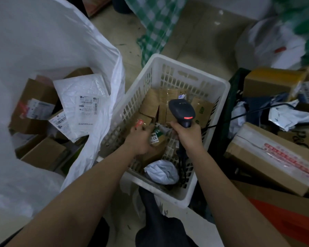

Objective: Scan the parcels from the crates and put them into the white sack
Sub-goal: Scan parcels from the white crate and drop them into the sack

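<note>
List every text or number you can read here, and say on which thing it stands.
"57-": label on the small box that the left hand holds.
"502-002-12": label on the white mailer in the white sack.
All other labels, barcodes and red print: too blurred.

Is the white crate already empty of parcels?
No, the white crate holds several brown boxes and a grey bag, and the left hand reaches among them.
</note>
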{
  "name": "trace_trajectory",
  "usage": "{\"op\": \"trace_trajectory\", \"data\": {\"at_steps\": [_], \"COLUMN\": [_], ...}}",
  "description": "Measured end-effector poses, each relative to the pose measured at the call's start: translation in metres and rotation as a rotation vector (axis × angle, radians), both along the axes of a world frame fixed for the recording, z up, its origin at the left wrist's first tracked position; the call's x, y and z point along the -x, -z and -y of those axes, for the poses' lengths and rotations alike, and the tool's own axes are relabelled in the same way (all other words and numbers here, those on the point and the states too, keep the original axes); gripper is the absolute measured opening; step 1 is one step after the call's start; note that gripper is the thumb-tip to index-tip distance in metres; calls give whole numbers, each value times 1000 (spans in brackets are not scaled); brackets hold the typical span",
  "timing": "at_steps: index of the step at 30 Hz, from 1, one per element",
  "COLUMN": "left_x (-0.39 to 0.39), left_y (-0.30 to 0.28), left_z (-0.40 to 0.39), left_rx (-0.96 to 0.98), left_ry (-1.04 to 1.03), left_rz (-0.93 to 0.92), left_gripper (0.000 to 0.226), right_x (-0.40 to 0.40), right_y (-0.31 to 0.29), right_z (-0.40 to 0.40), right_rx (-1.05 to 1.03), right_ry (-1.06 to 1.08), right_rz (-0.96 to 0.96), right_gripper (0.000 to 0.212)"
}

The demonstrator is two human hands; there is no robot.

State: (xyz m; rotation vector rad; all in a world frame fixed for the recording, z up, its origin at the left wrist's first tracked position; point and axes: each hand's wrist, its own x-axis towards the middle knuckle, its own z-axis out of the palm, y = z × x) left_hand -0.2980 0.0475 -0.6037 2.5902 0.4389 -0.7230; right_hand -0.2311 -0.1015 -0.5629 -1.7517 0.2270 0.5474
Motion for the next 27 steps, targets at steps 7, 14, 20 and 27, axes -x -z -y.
{"op": "trace_trajectory", "data": {"at_steps": [7,14,20,27], "left_x": [29,90,131,146], "left_y": [-79,-155,-181,-166], "left_z": [2,3,-20,-44], "left_rx": [85,28,-219,-231], "left_ry": [32,98,47,63], "left_rz": [274,491,734,933], "left_gripper": [109,114,106,90], "right_x": [21,50,79,102], "right_y": [-46,-114,-140,-143], "right_z": [-3,-4,-31,-62], "right_rx": [-26,-22,-42,-308], "right_ry": [118,33,-32,-113], "right_rz": [190,260,244,23], "right_gripper": [19,21,21,24]}}
